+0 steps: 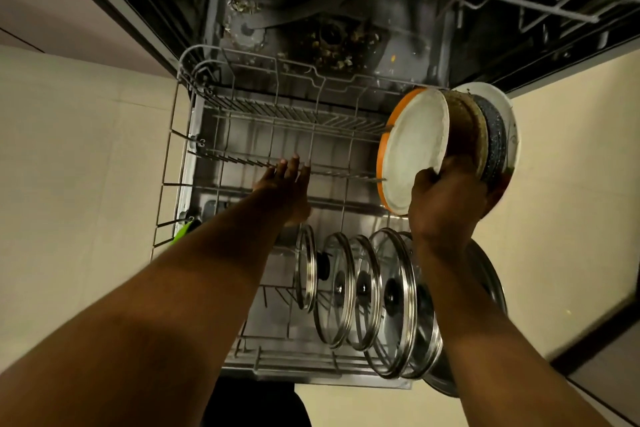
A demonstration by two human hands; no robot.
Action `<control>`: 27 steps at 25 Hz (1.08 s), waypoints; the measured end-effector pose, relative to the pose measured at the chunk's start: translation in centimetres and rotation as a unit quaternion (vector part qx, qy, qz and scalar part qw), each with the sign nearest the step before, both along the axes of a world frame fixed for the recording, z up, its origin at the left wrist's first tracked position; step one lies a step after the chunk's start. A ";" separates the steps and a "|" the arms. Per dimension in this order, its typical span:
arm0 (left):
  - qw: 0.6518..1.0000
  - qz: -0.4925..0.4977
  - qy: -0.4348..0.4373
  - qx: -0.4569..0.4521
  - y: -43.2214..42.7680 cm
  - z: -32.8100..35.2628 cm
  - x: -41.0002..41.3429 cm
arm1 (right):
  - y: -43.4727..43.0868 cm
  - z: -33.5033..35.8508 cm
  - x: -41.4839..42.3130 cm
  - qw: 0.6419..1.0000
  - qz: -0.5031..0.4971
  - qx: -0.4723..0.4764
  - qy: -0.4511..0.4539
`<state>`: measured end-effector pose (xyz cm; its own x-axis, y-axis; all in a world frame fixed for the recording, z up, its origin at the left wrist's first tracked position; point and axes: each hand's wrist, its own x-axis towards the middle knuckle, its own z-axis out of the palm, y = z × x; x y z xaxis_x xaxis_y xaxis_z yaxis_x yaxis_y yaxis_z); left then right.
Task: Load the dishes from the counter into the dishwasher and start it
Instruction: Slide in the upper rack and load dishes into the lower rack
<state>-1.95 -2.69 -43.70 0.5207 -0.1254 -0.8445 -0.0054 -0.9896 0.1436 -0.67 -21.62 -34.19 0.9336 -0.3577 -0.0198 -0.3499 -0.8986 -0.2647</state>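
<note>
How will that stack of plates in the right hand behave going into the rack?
Probably heavy for one hand: the right hand grips several mixed plates at their lower edges. Held on edge, they look apt to fan apart or slip. Likely rigid and breakable, so knocks against the rack could chip them.

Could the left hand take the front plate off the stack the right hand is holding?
Probably yes. The left hand is open and empty over the lower rack, and the orange-rimmed plate faces it at the stack's front, with nothing between them but rack tines.
</note>
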 end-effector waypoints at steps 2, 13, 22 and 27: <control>1.000 -0.013 0.007 0.002 0.0 0.1 0.2 | 0.2 -0.7 0.7 1.000 0.011 -0.004 -0.002; 0.999 -0.015 0.027 -0.007 0.4 -0.7 0.8 | 2.3 -1.2 0.9 0.999 0.030 -0.034 0.003; 1.000 -0.013 0.021 -0.018 0.7 -0.4 1.2 | 3.3 -0.6 -0.2 0.990 0.043 -0.044 0.124; 0.998 -0.009 -0.054 -0.038 1.4 1.1 0.0 | 3.8 -0.6 -1.7 0.992 0.074 -0.011 0.102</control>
<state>-1.99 -1.30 -42.57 0.6049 -0.1963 -0.7717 -0.0423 -0.9757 0.2150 -2.32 -17.79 -34.82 0.9533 -0.2194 -0.2077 -0.2578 -0.9491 -0.1809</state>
